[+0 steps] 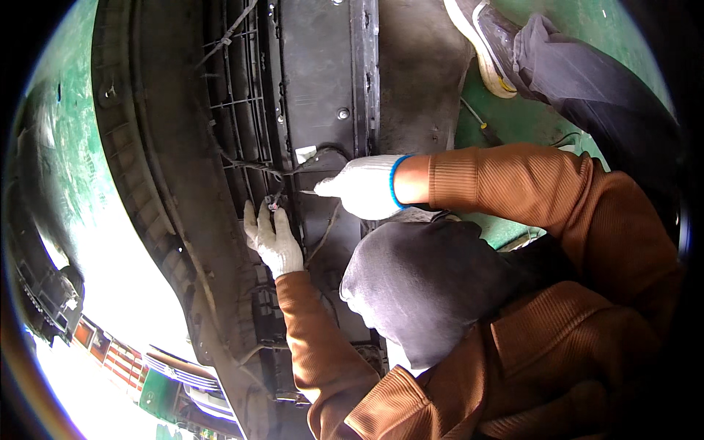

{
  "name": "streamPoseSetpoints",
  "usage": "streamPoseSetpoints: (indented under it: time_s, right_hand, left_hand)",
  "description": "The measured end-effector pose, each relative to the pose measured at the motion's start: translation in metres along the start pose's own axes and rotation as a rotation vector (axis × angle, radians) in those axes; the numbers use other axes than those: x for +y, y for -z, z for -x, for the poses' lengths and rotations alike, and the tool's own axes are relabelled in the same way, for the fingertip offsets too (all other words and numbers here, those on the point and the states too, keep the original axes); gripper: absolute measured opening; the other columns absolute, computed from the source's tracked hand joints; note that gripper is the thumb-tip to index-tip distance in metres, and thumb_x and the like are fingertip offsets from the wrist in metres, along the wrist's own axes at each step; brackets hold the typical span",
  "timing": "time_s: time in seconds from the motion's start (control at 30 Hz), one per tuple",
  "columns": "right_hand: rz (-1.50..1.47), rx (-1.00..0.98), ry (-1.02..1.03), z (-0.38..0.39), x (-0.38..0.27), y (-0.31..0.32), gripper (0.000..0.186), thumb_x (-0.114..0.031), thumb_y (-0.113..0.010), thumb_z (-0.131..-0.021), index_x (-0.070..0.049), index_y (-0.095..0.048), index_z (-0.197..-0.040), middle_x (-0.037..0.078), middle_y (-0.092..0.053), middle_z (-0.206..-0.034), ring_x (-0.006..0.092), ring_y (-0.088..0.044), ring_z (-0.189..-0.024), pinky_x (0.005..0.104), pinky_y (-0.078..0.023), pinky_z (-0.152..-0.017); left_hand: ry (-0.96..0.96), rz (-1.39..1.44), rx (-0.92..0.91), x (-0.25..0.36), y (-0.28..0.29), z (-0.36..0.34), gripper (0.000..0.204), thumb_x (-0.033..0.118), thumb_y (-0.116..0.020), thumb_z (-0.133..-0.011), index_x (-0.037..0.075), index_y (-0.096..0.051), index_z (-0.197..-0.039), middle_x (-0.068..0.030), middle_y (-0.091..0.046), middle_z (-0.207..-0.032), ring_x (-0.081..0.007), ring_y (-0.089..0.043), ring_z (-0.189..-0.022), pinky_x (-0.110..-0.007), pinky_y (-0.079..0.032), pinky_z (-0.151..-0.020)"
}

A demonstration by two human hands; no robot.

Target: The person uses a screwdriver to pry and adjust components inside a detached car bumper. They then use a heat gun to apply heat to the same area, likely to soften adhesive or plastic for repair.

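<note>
Both my hands wear white knit gloves over a large dark plastic vehicle part point(147, 110) with ribs, metal strips and wiring. The fingers of my left hand point(271, 238) are closed around a small connector-like fitting point(274, 204) among the wires. To its right, my right hand point(359, 187), with a blue cuff band, pinches a thin pointed item point(309, 192), too small to identify, near a branching black cable point(308, 163). A small white tag point(305, 154) lies just above. A large grey cloth-covered shape point(418, 286) between my brown sleeves hides part of the panel.
A screwdriver point(490, 133) lies on the green floor point(543, 22), near a dark-trousered leg and a shoe point(488, 48) at upper right. Another black plastic part point(51, 271) is at far left, and a silver grille-like piece point(183, 374) at lower left.
</note>
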State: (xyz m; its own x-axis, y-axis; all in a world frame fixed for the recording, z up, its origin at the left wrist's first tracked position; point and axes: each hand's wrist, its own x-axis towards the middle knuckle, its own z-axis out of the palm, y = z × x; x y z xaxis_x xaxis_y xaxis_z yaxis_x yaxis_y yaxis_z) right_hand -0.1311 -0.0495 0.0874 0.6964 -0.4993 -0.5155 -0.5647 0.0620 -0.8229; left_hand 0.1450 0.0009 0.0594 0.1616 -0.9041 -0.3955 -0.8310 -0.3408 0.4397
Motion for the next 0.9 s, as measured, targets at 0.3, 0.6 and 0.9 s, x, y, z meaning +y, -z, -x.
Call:
streamPoseSetpoints:
  time_s: [0.3, 0.6, 0.9]
  right_hand:
    - [0.147, -0.079, -0.006, -0.041, -0.03, 0.01, 0.051, -0.006, -0.053, -0.1, -0.009, -0.061, -0.15, 0.023, -0.077, -0.11, 0.0413, -0.074, -0.097, 0.0513, -0.058, -0.086]
    - [0.346, -0.144, -0.163, -0.049, -0.068, 0.02, 0.05, -0.008, -0.052, -0.101, -0.015, -0.063, -0.149, 0.02, -0.077, -0.114, 0.0395, -0.075, -0.103, 0.0528, -0.059, -0.088]
    - [0.279, -0.14, -0.192, -0.056, -0.057, 0.022, 0.041, -0.018, -0.052, -0.11, -0.024, -0.065, -0.149, 0.012, -0.078, -0.11, 0.0321, -0.074, -0.094, 0.0454, -0.057, -0.085]
  left_hand:
    - [-0.004, -0.069, 0.037, -0.009, -0.004, -0.002, 0.045, 0.026, -0.067, -0.102, 0.002, -0.072, -0.14, -0.0139, -0.046, -0.167, -0.0404, -0.046, -0.139, -0.05, -0.037, -0.121]
    - [0.032, -0.114, 0.121, -0.009, -0.009, -0.001, 0.042, 0.027, -0.076, -0.097, 0.012, -0.078, -0.136, -0.0021, -0.051, -0.165, -0.0374, -0.051, -0.132, -0.047, -0.046, -0.115]
    - [0.133, -0.041, 0.1, 0.001, -0.002, -0.002, 0.04, 0.023, -0.081, -0.093, 0.013, -0.08, -0.131, 0.0028, -0.053, -0.165, -0.0374, -0.054, -0.131, -0.046, -0.046, -0.116]
